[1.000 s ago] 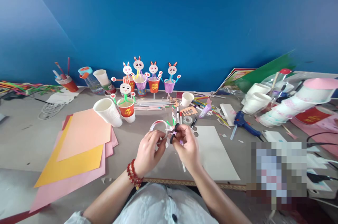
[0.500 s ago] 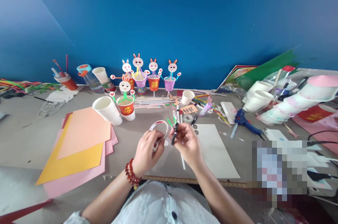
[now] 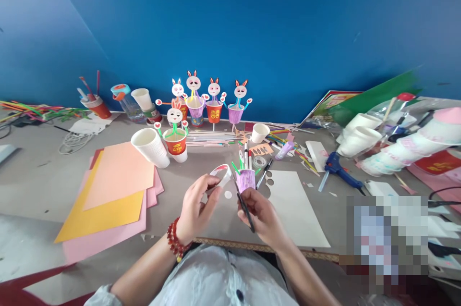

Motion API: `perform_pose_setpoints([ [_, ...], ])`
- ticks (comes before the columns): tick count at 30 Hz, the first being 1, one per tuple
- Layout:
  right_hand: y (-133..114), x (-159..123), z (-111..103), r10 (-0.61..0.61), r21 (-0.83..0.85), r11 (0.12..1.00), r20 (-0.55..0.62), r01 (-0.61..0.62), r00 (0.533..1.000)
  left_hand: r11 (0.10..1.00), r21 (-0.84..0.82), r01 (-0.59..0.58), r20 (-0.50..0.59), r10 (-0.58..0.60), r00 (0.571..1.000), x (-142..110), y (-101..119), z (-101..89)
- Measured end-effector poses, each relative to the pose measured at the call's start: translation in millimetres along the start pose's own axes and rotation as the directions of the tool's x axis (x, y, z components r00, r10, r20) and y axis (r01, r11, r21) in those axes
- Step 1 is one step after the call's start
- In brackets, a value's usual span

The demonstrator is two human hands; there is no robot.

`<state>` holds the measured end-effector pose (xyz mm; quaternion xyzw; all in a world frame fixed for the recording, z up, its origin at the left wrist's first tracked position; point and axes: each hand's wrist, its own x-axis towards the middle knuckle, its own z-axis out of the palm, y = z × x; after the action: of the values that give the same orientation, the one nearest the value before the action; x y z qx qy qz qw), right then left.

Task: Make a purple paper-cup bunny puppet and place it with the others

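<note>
My left hand (image 3: 196, 205), with a red bead bracelet at the wrist, pinches a curled white paper strip with red print (image 3: 220, 172). My right hand (image 3: 260, 212) is closed on a pair of black scissors (image 3: 244, 204) whose blades point up and left, toward the strip. Just beyond my right fingers stands a purple paper cup (image 3: 247, 178) with green stems in it; whether the hand touches it I cannot tell. A small white paper disc (image 3: 228, 194) lies on the table between my hands.
Coloured card sheets (image 3: 115, 186) lie at left, a white sheet (image 3: 293, 205) at right. Bunny cup figures (image 3: 212, 104) line the blue wall. White cup stacks (image 3: 149, 146), markers, tape, a blue glue gun (image 3: 340, 171) and more cups (image 3: 403, 145) crowd the table.
My hands have drawn apart. The right hand has dropped lower with the scissors, uncovering the purple cup. The left hand still pinches the paper strip.
</note>
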<state>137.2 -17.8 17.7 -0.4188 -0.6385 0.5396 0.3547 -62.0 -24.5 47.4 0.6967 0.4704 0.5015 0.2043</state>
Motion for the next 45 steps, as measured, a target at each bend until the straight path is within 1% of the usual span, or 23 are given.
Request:
perform_pose_setpoints([
  [3,4.0,-8.3,-0.6,0.024,-0.113,0.993,0.025,-0.021,0.999,1.000,0.006,-0.012,-0.031,0.012,0.999,-0.4,0.7,-0.5],
  [4,3.1,-10.1,-1.3,0.020,-0.161,0.987,0.014,-0.018,1.000,1.000,0.012,-0.018,-0.039,0.018,0.999,-0.5,0.4,-0.5],
  [6,-0.7,-12.5,-3.0,-0.011,-0.271,0.962,-0.016,0.007,1.000,0.999,0.028,-0.034,-0.048,0.035,0.998,-1.0,-0.7,-1.0],
  [9,-7.6,-14.3,-5.9,-0.078,-0.435,0.899,-0.054,0.046,0.996,0.997,0.058,-0.049,-0.051,0.052,0.997,-2.8,-2.6,-2.6],
  [11,-10.9,-14.9,-7.4,-0.109,-0.503,0.862,-0.058,0.065,0.992,0.997,0.067,-0.042,-0.042,0.045,0.998,-4.4,-3.5,-3.8],
  [13,-13.1,-15.1,-8.6,-0.125,-0.520,0.850,-0.041,0.086,0.991,0.997,0.064,-0.031,-0.031,0.033,0.999,-5.4,-3.7,-4.7],
  [18,-17.7,-14.6,-9.8,-0.089,-0.440,0.894,0.007,0.083,0.996,0.998,0.054,-0.040,-0.035,0.042,0.999,-5.3,-1.6,-5.7],
  [23,-19.7,-14.3,-9.7,-0.008,-0.322,0.947,0.013,0.011,1.000,0.997,0.065,-0.042,-0.036,0.044,0.998,-5.7,-0.5,-7.7],
  [28,-19.1,-13.0,-9.5,0.048,-0.161,0.986,0.029,-0.043,0.998,0.996,0.069,-0.064,-0.020,0.066,0.998,-5.9,-1.3,-10.9],
  [35,-21.0,-9.8,-10.8,0.154,-0.017,0.988,0.089,-0.153,0.984,0.993,0.062,-0.099,0.006,0.099,0.995,-3.1,0.7,-14.9],
  [41,-8.7,-10.7,-13.5,0.164,0.054,0.984,0.119,-0.171,0.979,0.993,0.039,-0.115,0.031,0.114,0.993,-1.2,0.5,-16.1],
  [45,-0.3,-10.4,-15.2,0.143,0.100,0.982,0.151,-0.159,0.978,0.993,0.039,-0.114,0.030,0.113,0.993,-0.5,-0.1,-13.8],
])
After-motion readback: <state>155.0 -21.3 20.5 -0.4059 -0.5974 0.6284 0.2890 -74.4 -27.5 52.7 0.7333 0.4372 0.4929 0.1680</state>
